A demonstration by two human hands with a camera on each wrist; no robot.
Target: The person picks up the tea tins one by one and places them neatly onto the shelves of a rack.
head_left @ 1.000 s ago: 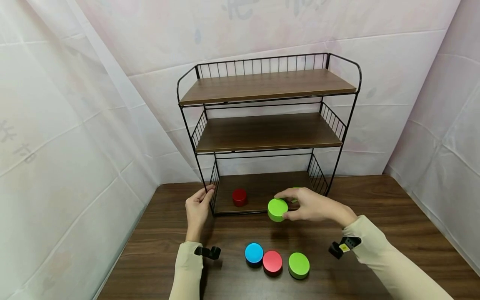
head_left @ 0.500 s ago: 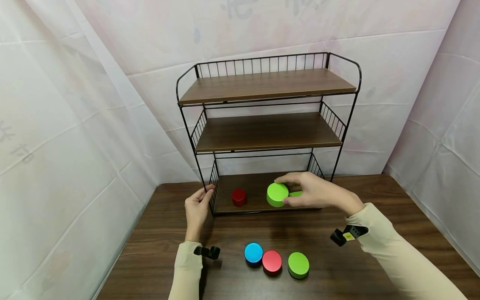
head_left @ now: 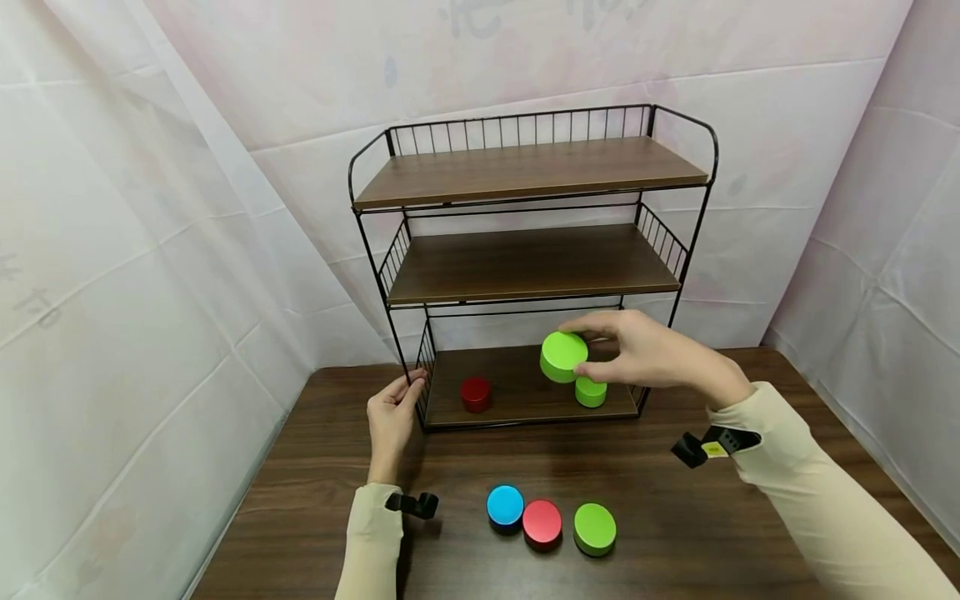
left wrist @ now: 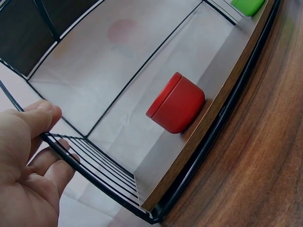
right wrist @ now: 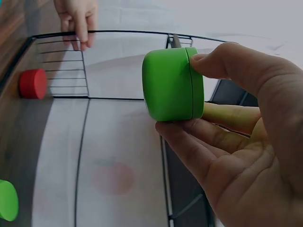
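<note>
My right hand [head_left: 651,352] pinches a small round green lidded jar [head_left: 563,357] between thumb and fingers, in front of the lower opening of a three-tier rack [head_left: 525,258]. In the right wrist view, the lid seam of that jar runs close to my thumb. A second green jar [head_left: 591,393] stands on the bottom shelf, just below the held one in the head view. To its left on the same shelf is a red jar [head_left: 476,395], seen larger in the left wrist view. With thumb and fingers, my left hand [head_left: 391,425] grips the black wire frame at the rack's lower left side.
On the wooden table [head_left: 315,517] before the rack stand a blue-topped jar [head_left: 506,506], a red one [head_left: 542,523] close against it, and a green one [head_left: 595,528] to the right. The middle shelf [head_left: 532,262] overhangs the bottom one. White cloth [head_left: 150,292] hangs around.
My right hand has raised the green jar from the bottom shelf's front edge, up and slightly right, uncovering the green jar on the shelf. My left hand stays on the rack frame.
</note>
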